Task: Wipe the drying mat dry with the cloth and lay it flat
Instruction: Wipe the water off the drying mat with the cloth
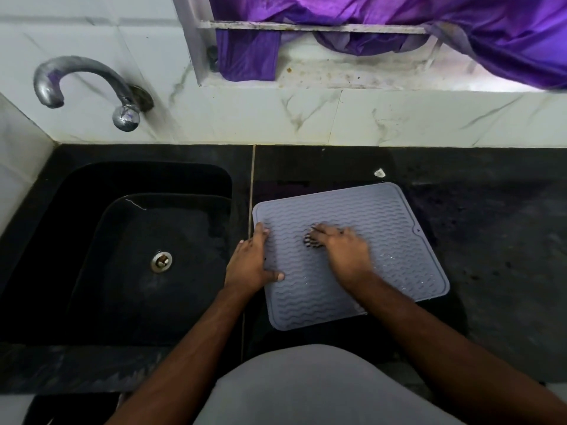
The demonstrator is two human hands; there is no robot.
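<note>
A grey drying mat (395, 228) with wavy ridges lies flat on the black counter, right of the sink. My left hand (251, 262) presses on the mat's left edge, thumb and fingertips on its surface. My right hand (343, 246) rests on the mat's middle, blurred, and covers a small dark patterned cloth (311, 242). Only a bit of the cloth shows past my fingers. A few water drops glint on the mat's right part.
A black sink (147, 240) with a metal drain lies left of the mat. A curved metal tap (76, 84) juts from the tiled wall above it. Purple fabric (399, 23) hangs over the window ledge behind. A small white chip (379, 172) lies on the counter (491, 228).
</note>
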